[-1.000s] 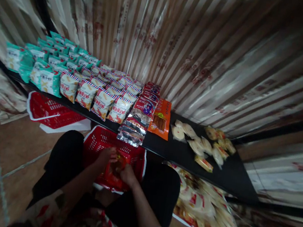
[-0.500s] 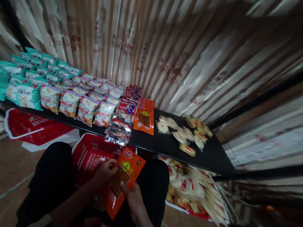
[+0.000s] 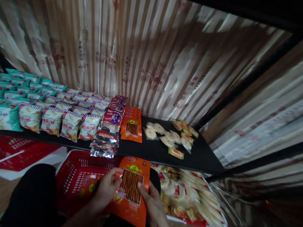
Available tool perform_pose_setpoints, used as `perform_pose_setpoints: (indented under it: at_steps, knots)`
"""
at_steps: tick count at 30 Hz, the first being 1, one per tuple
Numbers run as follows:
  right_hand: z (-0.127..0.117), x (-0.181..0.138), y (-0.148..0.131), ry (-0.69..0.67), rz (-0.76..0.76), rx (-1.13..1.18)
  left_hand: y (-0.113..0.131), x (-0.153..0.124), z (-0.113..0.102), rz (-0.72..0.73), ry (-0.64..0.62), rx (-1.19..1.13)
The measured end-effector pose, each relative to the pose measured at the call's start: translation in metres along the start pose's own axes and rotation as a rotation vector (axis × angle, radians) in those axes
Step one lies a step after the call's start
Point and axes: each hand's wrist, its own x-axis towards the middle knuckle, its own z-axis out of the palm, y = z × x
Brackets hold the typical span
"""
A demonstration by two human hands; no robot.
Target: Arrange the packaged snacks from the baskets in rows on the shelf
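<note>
An orange snack packet [image 3: 133, 190] with a clear window showing brown sticks is held upright over my lap. My left hand [image 3: 106, 191] grips its left edge and my right hand [image 3: 151, 203] grips its right edge, fingers closed on it. Just behind it stands a red plastic basket [image 3: 74, 178] with more packets inside. Above that runs a black shelf [image 3: 157, 150], where a matching orange packet [image 3: 132, 124] lies next to a row of red and silver packets [image 3: 108, 130].
Rows of white-and-red snack bags [image 3: 63, 120] and teal bags [image 3: 0, 107] fill the shelf's left. Pale wrapped cakes [image 3: 171, 135] lie at its right. A second red basket [image 3: 8, 149] sits left on the floor; a tray of wrapped cakes [image 3: 190, 198] sits right.
Both hands lifted the orange packet out of the red basket and turned it upright, facing me. My view tilted up toward the shelf.
</note>
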Motion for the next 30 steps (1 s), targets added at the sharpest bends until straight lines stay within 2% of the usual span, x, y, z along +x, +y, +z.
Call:
perform_pose_setpoints:
  at_steps: [6,10,13,16,20,25,30]
  knots:
    - [-0.008,0.019,-0.022,0.064,-0.162,-0.083,0.017,0.018,0.025,0.309,0.160,0.205]
    - [-0.014,0.038,-0.031,0.112,-0.291,-0.173,0.035,0.027,0.038,0.429,0.217,0.322]
    - [-0.015,0.056,-0.037,0.119,-0.317,-0.167,0.043,0.027,0.045,0.427,0.262,0.478]
    - [-0.014,0.077,-0.041,0.097,-0.309,-0.130,0.041,0.022,0.049,0.432,0.217,0.698]
    - [-0.015,0.113,-0.041,0.077,-0.305,-0.105,0.032,0.013,0.054,0.514,0.145,0.914]
    - [-0.012,0.157,-0.044,0.117,-0.316,-0.172,0.031,0.016,0.061,0.543,0.010,0.992]
    - [-0.002,0.187,-0.050,0.142,-0.326,-0.233,0.033,0.033,0.064,0.525,-0.016,1.030]
